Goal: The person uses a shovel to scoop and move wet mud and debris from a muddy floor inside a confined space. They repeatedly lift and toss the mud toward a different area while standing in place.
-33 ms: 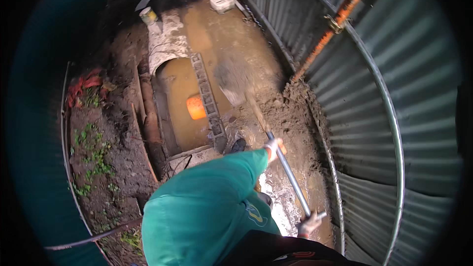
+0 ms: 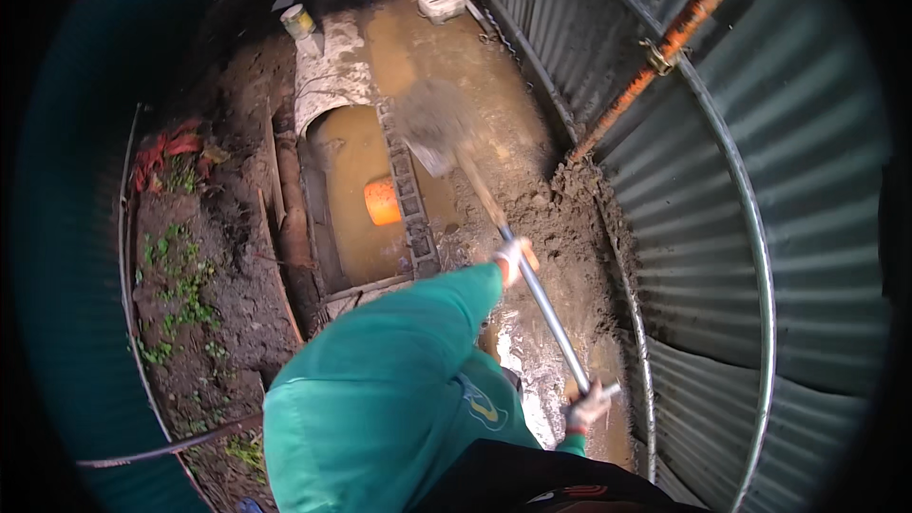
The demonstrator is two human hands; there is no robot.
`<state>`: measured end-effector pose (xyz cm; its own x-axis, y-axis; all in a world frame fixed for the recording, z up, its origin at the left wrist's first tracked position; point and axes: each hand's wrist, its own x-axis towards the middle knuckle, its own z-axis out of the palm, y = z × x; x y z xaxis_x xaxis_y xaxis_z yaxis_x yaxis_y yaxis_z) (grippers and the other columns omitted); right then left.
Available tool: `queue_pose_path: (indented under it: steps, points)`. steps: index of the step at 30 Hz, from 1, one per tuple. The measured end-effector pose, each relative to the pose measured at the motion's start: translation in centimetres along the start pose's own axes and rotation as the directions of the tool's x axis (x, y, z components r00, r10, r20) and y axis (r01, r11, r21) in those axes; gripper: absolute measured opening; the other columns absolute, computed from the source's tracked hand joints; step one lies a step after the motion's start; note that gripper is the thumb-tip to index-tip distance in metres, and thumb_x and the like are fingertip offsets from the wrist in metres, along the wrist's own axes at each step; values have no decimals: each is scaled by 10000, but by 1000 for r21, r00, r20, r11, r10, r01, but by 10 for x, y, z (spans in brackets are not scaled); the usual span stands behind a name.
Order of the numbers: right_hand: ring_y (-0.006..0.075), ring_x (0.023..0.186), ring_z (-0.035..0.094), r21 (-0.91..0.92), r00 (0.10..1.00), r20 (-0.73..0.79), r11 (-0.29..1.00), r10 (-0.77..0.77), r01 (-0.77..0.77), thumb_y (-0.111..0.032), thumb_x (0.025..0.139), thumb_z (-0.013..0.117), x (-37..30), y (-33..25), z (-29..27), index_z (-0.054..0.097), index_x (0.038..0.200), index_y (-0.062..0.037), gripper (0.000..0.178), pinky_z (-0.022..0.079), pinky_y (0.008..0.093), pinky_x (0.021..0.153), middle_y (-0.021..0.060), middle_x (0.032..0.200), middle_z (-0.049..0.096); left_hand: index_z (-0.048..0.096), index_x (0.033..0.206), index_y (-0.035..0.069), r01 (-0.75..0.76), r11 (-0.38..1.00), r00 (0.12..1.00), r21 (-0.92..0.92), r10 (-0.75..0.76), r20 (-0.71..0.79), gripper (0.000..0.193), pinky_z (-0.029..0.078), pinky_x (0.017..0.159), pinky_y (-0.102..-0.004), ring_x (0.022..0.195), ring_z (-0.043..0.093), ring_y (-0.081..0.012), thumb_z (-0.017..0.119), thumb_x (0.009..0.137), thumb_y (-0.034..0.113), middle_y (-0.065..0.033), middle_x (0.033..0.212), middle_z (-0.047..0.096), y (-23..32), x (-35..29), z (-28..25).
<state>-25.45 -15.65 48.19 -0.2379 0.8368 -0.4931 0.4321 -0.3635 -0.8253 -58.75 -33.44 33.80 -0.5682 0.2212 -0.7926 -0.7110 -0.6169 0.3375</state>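
A long-handled shovel (image 2: 548,316) slants across the muddy ground, its grey blade blurred by motion and mud-coloured. In a whitish glove, my left hand (image 2: 516,261) is closed round the shaft near where wood meets the grey metal tube. My right hand (image 2: 590,406), also gloved and dirty, grips the crosspiece at the near end. The blade hovers over or touches brown water just right of a hollow concrete block wall (image 2: 401,182); which of the two I cannot tell. Left of that wall, an orange container (image 2: 382,201) sits in the pit's muddy water (image 2: 353,157).
Corrugated metal sheeting (image 2: 807,218) rises at the right, with a rusty pole (image 2: 655,57) leaning in front. A mud heap (image 2: 594,199) lies along its foot. Farther off are a white tub (image 2: 442,5) and a paint can (image 2: 297,21). Boards (image 2: 277,266) edge the left bank.
The shovel blade has swung left and a little farther away, toward the block wall. Both my hands have shifted slightly left and forward, still on the shovel.
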Motion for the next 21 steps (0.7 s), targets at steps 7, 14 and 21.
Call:
queue_pose_path:
  steps: [7,14,21]
  points:
    - [132,588,636,86,450,891,996,-70,-16,-247,989,719,-196,-190,343,611,1058,1,280,490,283,486,51,799,644,533,761,106,-508,769,719,389,627,-301,258,449,471,-387,476,501,-219,522,954,276,-45,585,512,537,-41,-74]
    - [115,582,642,7,599,793,984,-115,180,-299,958,754,-124,-230,309,594,1088,32,390,508,245,509,78,866,664,529,834,114,-378,925,879,23,367,-306,177,484,534,-470,528,538,-280,478,954,234,-71,585,507,373,86,-110]
    - [180,593,665,173,872,486,985,-62,-26,-311,959,730,-69,-80,144,605,1110,-26,347,558,302,572,136,780,719,442,829,128,3,1000,987,-6,-4,-161,206,454,516,-410,523,419,-203,475,1029,172,-16,658,356,167,94,-63]
